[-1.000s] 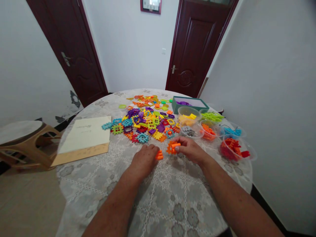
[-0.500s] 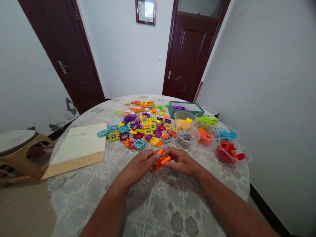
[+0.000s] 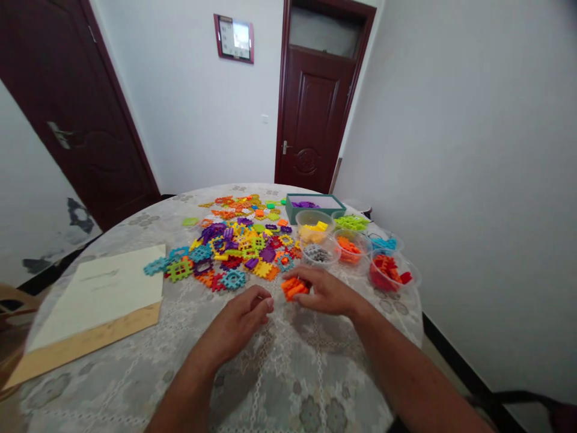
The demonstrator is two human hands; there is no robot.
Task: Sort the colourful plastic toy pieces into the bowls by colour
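My right hand point(image 3: 324, 291) holds a small cluster of orange plastic pieces point(image 3: 294, 289) between thumb and fingers, over the front middle of the patterned tablecloth. To its left, apart from the cluster, is my left hand point(image 3: 243, 317), its fingers curled loosely with a gap to the thumb and nothing seen between them. Just beyond both hands lies a large heap of mixed coloured gear-like pieces point(image 3: 243, 243). Clear tubs stand beyond my right hand: one with grey pieces point(image 3: 317, 253), one with orange pieces point(image 3: 348, 246), one with red pieces point(image 3: 388, 269).
A green box point(image 3: 315, 207) with purple pieces stands at the back right, near tubs of yellow pieces point(image 3: 314, 228), lime pieces point(image 3: 351, 222) and blue pieces point(image 3: 383, 242). Paper on a brown board point(image 3: 90, 337) lies at the left.
My left hand has let go of the orange cluster and moved away to the left. My right hand still holds it. The camera view has turned to the right.
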